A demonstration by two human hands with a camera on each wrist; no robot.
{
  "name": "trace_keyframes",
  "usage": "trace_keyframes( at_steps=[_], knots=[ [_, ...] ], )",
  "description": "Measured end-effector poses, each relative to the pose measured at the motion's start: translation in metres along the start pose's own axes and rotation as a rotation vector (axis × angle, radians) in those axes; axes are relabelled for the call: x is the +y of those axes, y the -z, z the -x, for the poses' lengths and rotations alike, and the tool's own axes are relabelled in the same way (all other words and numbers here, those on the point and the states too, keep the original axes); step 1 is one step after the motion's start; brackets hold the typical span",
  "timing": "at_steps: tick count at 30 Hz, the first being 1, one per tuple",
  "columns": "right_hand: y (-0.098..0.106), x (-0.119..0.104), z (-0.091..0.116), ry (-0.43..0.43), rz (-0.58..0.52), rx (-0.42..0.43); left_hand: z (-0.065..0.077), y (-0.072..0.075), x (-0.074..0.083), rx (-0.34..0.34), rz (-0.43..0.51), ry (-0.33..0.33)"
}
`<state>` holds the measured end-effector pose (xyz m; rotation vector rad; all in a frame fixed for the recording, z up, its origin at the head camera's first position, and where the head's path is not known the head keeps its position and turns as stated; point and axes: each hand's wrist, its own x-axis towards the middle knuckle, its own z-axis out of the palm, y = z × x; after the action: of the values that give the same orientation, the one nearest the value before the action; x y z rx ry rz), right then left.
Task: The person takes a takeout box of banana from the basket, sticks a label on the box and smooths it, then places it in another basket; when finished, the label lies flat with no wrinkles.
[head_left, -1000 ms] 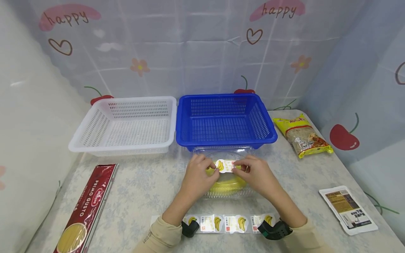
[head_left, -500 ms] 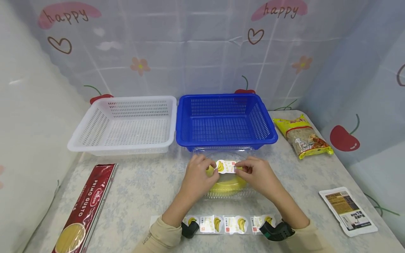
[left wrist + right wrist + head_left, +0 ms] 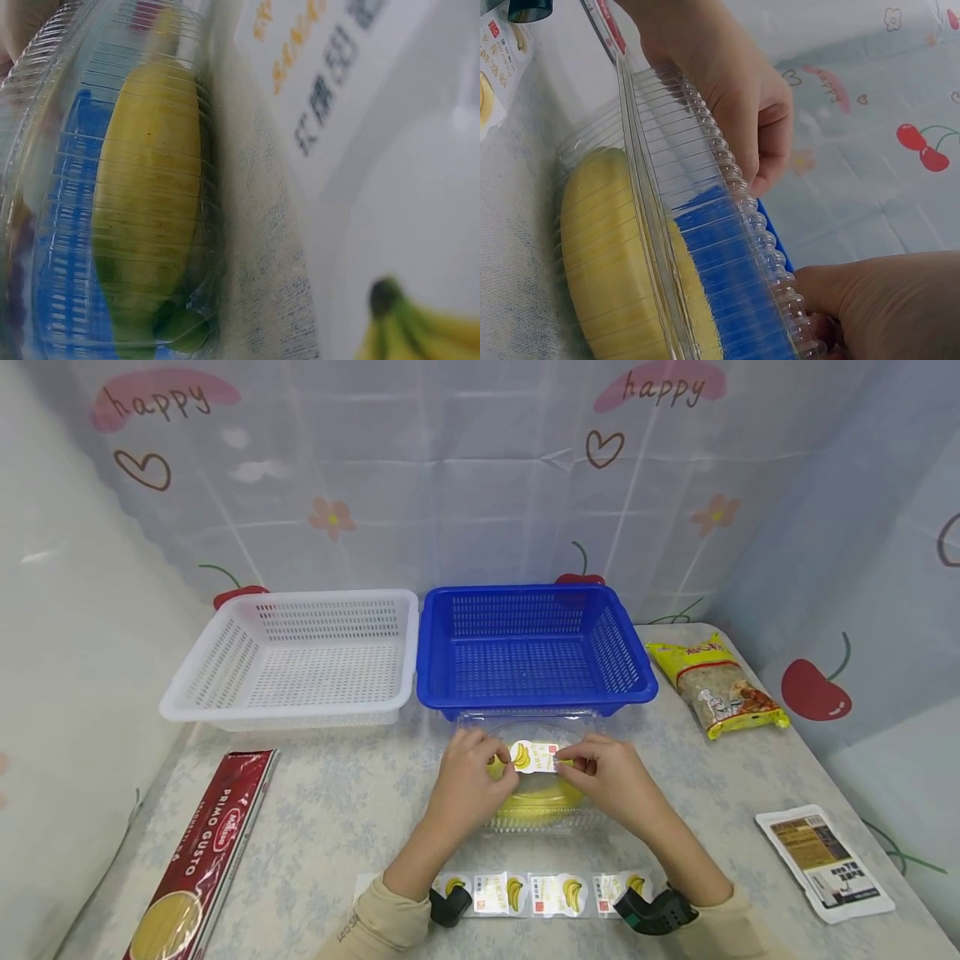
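Note:
A clear plastic clamshell box [image 3: 551, 824] with a yellow banana [image 3: 150, 172] inside stands on the table below the blue basket. Over its lid lies a white label sticker [image 3: 535, 757] printed with bananas. My left hand [image 3: 474, 774] pinches the sticker's left end between thumb and forefinger. At the opposite end, my right hand [image 3: 611, 778] pinches it the same way. From the right wrist view, both hands are close against the box's ribbed lid edge, and the sticker itself is hidden there.
A strip of banana stickers [image 3: 557, 894] lies nearer the person, under the wrists. Behind the box are a white basket [image 3: 288, 703] and a blue basket [image 3: 536, 700]. A red spaghetti pack [image 3: 206, 852] lies left; a yellow food bag [image 3: 716, 685] and a white pouch [image 3: 825, 862] lie right.

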<state>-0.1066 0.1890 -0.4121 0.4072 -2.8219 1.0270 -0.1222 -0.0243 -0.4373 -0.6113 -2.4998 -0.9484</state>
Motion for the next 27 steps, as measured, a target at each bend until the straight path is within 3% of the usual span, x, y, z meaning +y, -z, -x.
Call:
trace_keyframes(
  at_steps=[11,21,27],
  knots=[
    [0.002,-0.002,0.005,0.003,-0.026,0.041,0.002,0.008,0.006,0.036,0.148,0.040],
    [0.007,0.009,0.017,0.106,-0.065,0.232,0.015,0.027,0.007,0.000,0.190,0.099],
    [0.016,0.024,0.018,0.114,-0.082,0.319,0.027,0.040,0.003,-0.031,0.184,0.175]
  ],
)
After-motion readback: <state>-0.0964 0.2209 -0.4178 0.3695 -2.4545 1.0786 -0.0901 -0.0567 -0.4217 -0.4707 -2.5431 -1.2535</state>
